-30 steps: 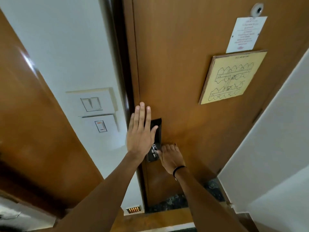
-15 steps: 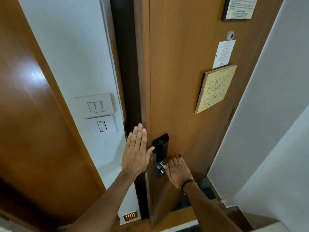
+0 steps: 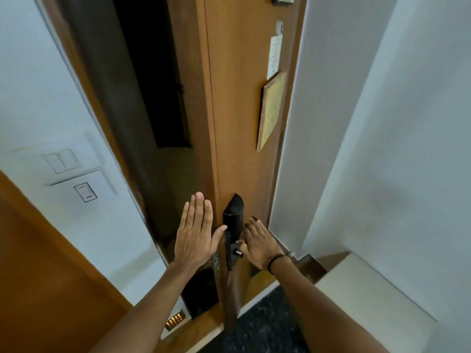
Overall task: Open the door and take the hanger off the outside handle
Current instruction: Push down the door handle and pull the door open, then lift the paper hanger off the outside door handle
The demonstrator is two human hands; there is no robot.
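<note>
The brown wooden door stands swung inward, its edge facing me and a dark gap showing to its left. A black lock plate sits on its inner face. My right hand is wrapped over the inside handle just right of that plate. My left hand is flat with fingers together, held at the door's edge beside the lock, holding nothing. The outside handle and the hanger are hidden behind the door.
A white wall with light switches is on the left, with a brown wooden panel below. A white wall closes in on the right. A framed plan and a paper notice hang on the door.
The door has swung inward from shut to widely ajar, pulled by my right hand on the handle. My left hand shifted from the door face to its edge.
</note>
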